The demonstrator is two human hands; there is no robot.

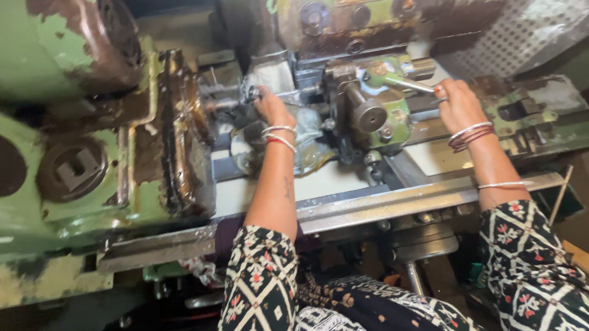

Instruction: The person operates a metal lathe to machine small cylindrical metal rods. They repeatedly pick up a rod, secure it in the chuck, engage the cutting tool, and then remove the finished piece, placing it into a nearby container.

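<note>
Item: old green lathe [43, 171], paint chipped, rust-brown patches; all places below are given relative to it.

Left hand [272, 108]: reaches in at the lathe's spindle end, fingertips closed on a small metal workpiece [250, 93] at the chuck [209, 105]. Whether the piece is seated in the chuck cannot be told. White and red bangles [279, 135] on the wrist.

Right hand [456, 104]: on the far side of the lathe's turret, fingers wrapped around the end of a metal lever handle [411, 84]; grip closed on it. Red and silver bangles [471, 135] on the wrist.

Turret block [367, 107]: green, oily, midway along the lathe bed, between the two hands; the lever runs from its top toward the right hand.

Bed rail [381, 204]: bright flat steel, along the lathe's near edge, under both forearms.

Crumpled plastic sheet [310, 140]: on the bed, below the left wrist.

Sleeves [259, 294]: black-and-white patterned fabric with red marks, at the lathe's near side.
</note>
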